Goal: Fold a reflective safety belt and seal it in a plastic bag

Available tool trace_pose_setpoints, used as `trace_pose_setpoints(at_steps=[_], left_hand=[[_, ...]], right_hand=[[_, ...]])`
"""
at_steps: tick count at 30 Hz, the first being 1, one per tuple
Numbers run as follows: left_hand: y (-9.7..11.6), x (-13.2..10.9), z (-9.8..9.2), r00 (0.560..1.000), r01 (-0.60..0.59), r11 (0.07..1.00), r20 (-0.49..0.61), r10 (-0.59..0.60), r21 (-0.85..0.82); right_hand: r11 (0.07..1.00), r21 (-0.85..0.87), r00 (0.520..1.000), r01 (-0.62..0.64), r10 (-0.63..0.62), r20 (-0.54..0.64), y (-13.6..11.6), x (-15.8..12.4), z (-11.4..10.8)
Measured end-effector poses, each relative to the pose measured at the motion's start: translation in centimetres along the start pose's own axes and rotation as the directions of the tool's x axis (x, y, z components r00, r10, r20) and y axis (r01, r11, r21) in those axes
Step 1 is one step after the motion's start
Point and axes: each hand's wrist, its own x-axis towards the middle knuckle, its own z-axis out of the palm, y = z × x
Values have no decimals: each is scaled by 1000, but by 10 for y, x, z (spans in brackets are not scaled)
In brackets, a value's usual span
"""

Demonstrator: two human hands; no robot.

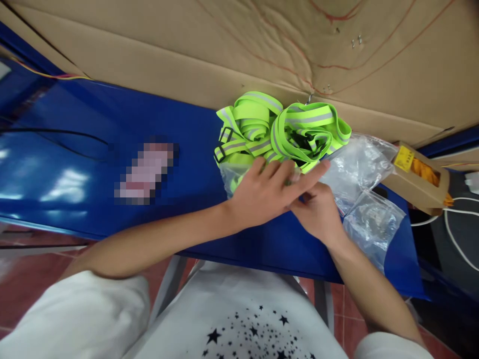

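Observation:
My left hand (262, 194) lies over a clear plastic bag (227, 175) with some neon-green strap inside, its fingers bent onto the bag and its index finger reaching to the right. Close against it, my right hand (318, 212) is closed in a pinch at the bag's right end; its fingertips are partly hidden under the left hand. Just beyond both hands sits a pile of neon-green reflective straps (254, 117) with grey stripes and black buckles (226, 134). One coiled strap (310, 119) rests at the pile's right side.
Clear plastic bags (374, 224) lie right of my hands on the blue table (194, 149). A cardboard box (426, 184) with orange contents stands at the right end, near white cables (456, 237). A blurred pinkish item (147, 172) lies left. Cardboard (168, 60) walls the back.

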Motion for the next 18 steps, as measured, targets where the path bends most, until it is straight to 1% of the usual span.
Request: trace_pose_setpoints(at_steps=[2,3,4,6,7,8,9,10,11,13,14,16,17,18], left_hand=[[-7,2,-4,997,81,994,-15,-82,-72],[-10,2,-5,994,103,990,-27,-107,-101],[-12,1,-6,993,108,987,-41,-113,-116],[-11,-1,-7,995,74,992,-59,-80,-102],[-9,-1,-8,997,46,995,-56,-51,-86],[-5,-2,-9,998,25,997,-47,-29,-75],[-2,-2,-12,1000,23,997,-18,-24,-72],[2,-3,-16,999,33,996,25,-31,-82],[5,-3,-22,996,51,993,81,-42,-111],[7,-5,-39,974,82,970,223,-30,-228],[5,-6,-49,955,85,946,298,13,-313],[-3,-8,-67,900,75,863,406,157,-500],[-10,-9,-73,870,110,808,449,203,-579],[-17,-9,-75,851,180,747,482,208,-640]], right_hand=[[976,214,999,-34,24,48,-3,1,-8],[967,253,997,-28,10,71,-6,1,-12],[973,233,994,-5,-21,108,-9,1,-16],[990,95,968,101,-120,219,-14,-1,-21],[984,40,939,172,-176,295,-15,-1,-23],[971,24,902,238,-231,364,-16,-1,-24],[957,41,866,288,-279,415,-15,0,-25],[945,68,842,320,-316,438,-13,0,-26],[937,86,823,337,-338,457,-11,0,-27],[938,76,803,339,-331,496,-7,-3,-29],[941,65,792,332,-315,523,-6,-5,-30],[949,78,768,305,-293,569,-7,-10,-31],[949,112,760,296,-305,574,-9,-13,-31],[942,157,763,297,-333,554,-11,-15,-31]])
